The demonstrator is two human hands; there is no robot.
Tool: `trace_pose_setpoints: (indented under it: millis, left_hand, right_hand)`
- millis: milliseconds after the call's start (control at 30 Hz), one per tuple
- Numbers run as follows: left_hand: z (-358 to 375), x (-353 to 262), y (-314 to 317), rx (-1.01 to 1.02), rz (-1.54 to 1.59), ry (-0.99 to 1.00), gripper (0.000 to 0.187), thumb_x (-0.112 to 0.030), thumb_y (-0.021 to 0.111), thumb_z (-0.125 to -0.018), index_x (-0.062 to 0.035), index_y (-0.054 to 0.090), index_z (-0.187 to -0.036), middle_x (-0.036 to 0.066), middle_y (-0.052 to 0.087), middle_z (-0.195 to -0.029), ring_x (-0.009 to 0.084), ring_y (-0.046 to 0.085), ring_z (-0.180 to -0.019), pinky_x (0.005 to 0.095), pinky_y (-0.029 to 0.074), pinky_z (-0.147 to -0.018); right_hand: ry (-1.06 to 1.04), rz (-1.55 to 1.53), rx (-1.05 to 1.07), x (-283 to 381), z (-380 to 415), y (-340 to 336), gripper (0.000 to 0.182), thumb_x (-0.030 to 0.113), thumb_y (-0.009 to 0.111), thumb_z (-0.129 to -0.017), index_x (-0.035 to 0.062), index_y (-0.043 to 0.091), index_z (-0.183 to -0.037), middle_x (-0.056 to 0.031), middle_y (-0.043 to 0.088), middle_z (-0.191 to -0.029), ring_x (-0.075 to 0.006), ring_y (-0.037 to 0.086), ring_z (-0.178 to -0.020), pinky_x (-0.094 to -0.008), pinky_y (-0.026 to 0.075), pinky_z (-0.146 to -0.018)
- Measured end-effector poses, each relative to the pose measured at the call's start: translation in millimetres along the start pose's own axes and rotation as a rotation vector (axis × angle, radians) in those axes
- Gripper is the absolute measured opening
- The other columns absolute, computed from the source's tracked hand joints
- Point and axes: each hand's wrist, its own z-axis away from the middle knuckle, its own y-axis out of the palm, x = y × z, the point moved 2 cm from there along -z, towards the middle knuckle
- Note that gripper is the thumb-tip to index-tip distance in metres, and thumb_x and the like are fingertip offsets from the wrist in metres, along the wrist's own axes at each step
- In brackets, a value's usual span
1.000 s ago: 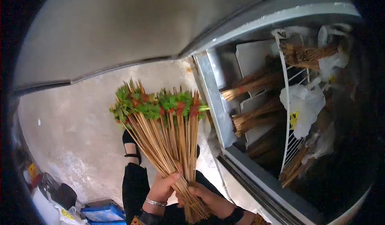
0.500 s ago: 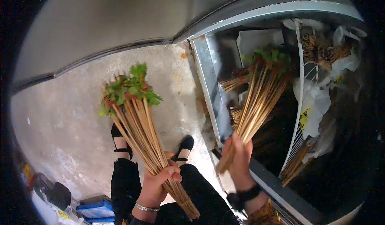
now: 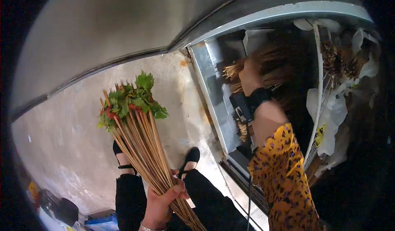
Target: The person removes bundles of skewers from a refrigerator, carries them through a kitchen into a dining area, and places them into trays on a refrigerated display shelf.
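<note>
My left hand is wrapped around the lower part of a bundle of skewers, thin wooden sticks. Green leaves and small red pieces sit on the tips, at the upper end. My right hand reaches into the open fridge, over bundles of sticks lying there. It is smeared by motion and its fingers are hidden, so I cannot make out whether it holds anything. A bundle's pale stick ends lie just left of that hand.
A white wire rack stands in the fridge, with white plastic bags and a dark bundle beyond it. My black shoes stand on the concrete floor. A blue box lies at lower left.
My right hand has moved up and deeper into the fridge; the leafy skewer bundle it held no longer shows clearly. My left hand keeps its bundle in nearly the same place.
</note>
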Motion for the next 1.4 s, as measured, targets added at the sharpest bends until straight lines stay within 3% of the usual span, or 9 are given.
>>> trace_pose_setpoints:
  millis: [167,267,333,400,533,767,1000,1333,1400]
  left_hand:
    - [1.9,-5.6,8.2,-0.002,-0.055,-0.019,0.046,-0.005,0.065,-0.076,0.0021,0.043,-0.116,0.01,0.055,-0.077,0.0197,0.056,-0.063,0.0342,0.05,-0.06]
    - [1.9,3.2,13.1,-0.003,-0.116,-0.005,0.046,-0.008,0.067,-0.077,0.0013,0.044,-0.116,0.009,0.056,-0.08,0.0187,0.057,-0.065,0.0332,0.051,-0.059]
    - [0.3,6.1,24.6,-0.144,-0.004,0.073,0.033,0.001,0.059,-0.079,0.0028,0.045,-0.109,0.009,0.057,-0.078,0.0185,0.062,-0.068,0.0309,0.052,-0.061]
    - [-2.6,16.4,27.4,-0.141,0.007,0.08,0.03,-0.003,0.059,-0.082,0.0019,0.044,-0.107,0.009,0.057,-0.078,0.0182,0.061,-0.067,0.031,0.052,-0.06]
    - [-11.1,32.1,22.3,-0.178,0.072,0.098,0.03,-0.007,0.06,-0.084,0.0008,0.043,-0.108,0.007,0.055,-0.076,0.016,0.056,-0.061,0.0303,0.05,-0.058]
    - [-10.2,51.3,20.5,-0.119,-0.005,-0.01,0.02,-0.01,0.06,-0.085,-0.0024,0.05,-0.1,0.004,0.054,-0.073,0.0128,0.054,-0.059,0.0272,0.048,-0.054]
    - [-10.8,43.2,16.7,-0.138,-0.121,-0.028,0.019,-0.012,0.061,-0.085,-0.0039,0.051,-0.1,0.003,0.055,-0.074,0.0119,0.053,-0.058,0.0264,0.047,-0.052]
    - [-8.7,32.4,11.3,-0.147,-0.058,-0.067,0.021,-0.01,0.063,-0.083,-0.0034,0.051,-0.1,0.004,0.055,-0.075,0.0133,0.054,-0.06,0.0282,0.048,-0.056]
    - [-5.6,32.2,9.4,-0.151,-0.075,-0.067,0.022,-0.01,0.063,-0.083,-0.0032,0.052,-0.1,0.004,0.055,-0.075,0.0136,0.054,-0.06,0.0282,0.049,-0.056]
  right_hand:
    - [0.428,-2.402,-0.877,78.6,-132.7,155.5,0.033,0.027,0.051,-0.091,0.0068,0.054,-0.117,-0.0088,0.059,-0.104,-0.0222,0.057,-0.091,-0.0331,0.045,-0.076]
    - [0.93,-2.833,-0.198,-12.9,30.0,-2.2,0.027,0.025,0.055,-0.09,0.0084,0.054,-0.111,-0.0056,0.057,-0.097,-0.0197,0.056,-0.091,-0.0334,0.044,-0.077]
    - [0.923,-2.803,-0.75,28.6,54.5,0.3,0.028,0.028,0.056,-0.089,0.0091,0.053,-0.11,-0.0038,0.057,-0.094,-0.018,0.056,-0.089,-0.0354,0.045,-0.075]
    - [0.821,-3.175,-0.284,77.7,110.0,-12.0,0.03,0.028,0.058,-0.088,0.0096,0.055,-0.111,-0.0041,0.058,-0.098,-0.0179,0.056,-0.089,-0.0347,0.045,-0.075]
    - [0.98,-3.254,0.298,165.9,194.0,-10.8,0.031,0.028,0.061,-0.086,0.0098,0.056,-0.11,-0.0061,0.061,-0.094,-0.0159,0.058,-0.08,-0.0299,0.046,-0.067]
    - [1.49,-3.089,-0.581,175.6,188.9,112.0,0.028,0.021,0.061,-0.085,0.005,0.056,-0.107,-0.0052,0.06,-0.089,-0.0139,0.056,-0.079,-0.028,0.045,-0.071]
    - [1.285,-1.821,-0.325,145.6,96.3,156.5,0.051,0.025,0.069,-0.074,-0.0046,0.054,-0.113,-0.0179,0.059,-0.115,-0.0273,0.056,-0.105,-0.0353,0.044,-0.087]
    - [0.993,-2.087,0.056,128.2,91.6,187.5,0.04,0.038,0.059,-0.075,0.0002,0.06,-0.089,-0.0134,0.062,-0.085,-0.0273,0.059,-0.082,-0.0401,0.046,-0.075]
    - [1.183,-3.114,0.13,143.6,94.6,225.1,0.028,0.035,0.054,-0.078,0.0068,0.055,-0.077,-0.0099,0.059,-0.076,-0.0245,0.056,-0.072,-0.041,0.046,-0.07]
